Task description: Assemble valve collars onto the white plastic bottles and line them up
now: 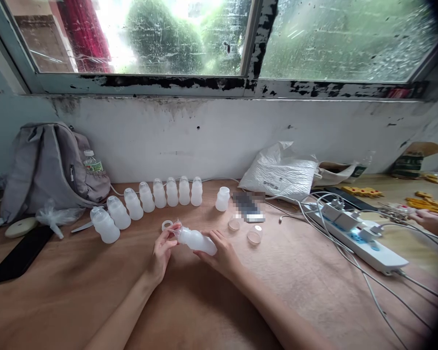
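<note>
Both hands, left (163, 251) and right (223, 256), grip a bottle (196, 240) (bare table (190, 301) nearer the person).

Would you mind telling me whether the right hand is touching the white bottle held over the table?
Touching. The head view shows the right hand wrapped around the base of the white bottle, with the fingers overlapping it.

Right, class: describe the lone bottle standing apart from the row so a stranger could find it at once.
Start at the grey backpack on the left of the wooden table and follow the curved row of bottles rightwards along the wall. Past a gap stands the lone bottle, near a blurred dark object. It is shorter than the others, and its top looks uncapped.
</note>
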Demonstrator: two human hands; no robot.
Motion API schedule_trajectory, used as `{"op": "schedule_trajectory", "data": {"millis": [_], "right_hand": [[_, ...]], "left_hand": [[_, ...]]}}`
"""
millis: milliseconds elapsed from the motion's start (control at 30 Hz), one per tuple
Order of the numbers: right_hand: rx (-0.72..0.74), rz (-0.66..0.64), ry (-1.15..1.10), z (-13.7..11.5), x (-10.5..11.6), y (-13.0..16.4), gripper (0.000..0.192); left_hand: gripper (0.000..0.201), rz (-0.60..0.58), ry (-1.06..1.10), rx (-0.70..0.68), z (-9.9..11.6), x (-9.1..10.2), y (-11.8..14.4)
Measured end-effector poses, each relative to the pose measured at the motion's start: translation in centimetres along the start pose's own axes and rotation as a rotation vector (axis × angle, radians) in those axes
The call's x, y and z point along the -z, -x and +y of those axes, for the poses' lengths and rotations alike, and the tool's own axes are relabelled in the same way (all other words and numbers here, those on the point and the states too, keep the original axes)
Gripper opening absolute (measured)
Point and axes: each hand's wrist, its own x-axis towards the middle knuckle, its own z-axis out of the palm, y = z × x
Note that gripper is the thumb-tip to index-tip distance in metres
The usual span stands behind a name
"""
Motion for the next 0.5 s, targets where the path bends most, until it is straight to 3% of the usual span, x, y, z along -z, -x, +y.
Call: {"op": "schedule_trajectory", "data": {"millis": [133,267,367,500], "right_hand": [[0.015,-0.039,0.044,0.0,-0.28,0.02,0.034],[0.016,-0.048,0.071,0.29,-0.55,0.17,0.033],[0.023,-0.033,0.072,0.42,-0.65,0.23,0.034],[-0.001,-0.047,0.063,0.29,-0.59,0.21,0.033]], "left_hand": [[0.035,0.116,-0.011,0.063,-0.34,0.23,-0.33],[0.036,0.097,0.059,0.04,-0.63,0.27,-0.44],[0.038,0.159,-0.007,0.098,-0.53,0.18,-0.42],[0.046,0.068,0.056,0.105,-0.1,0.08,-0.27]]}}
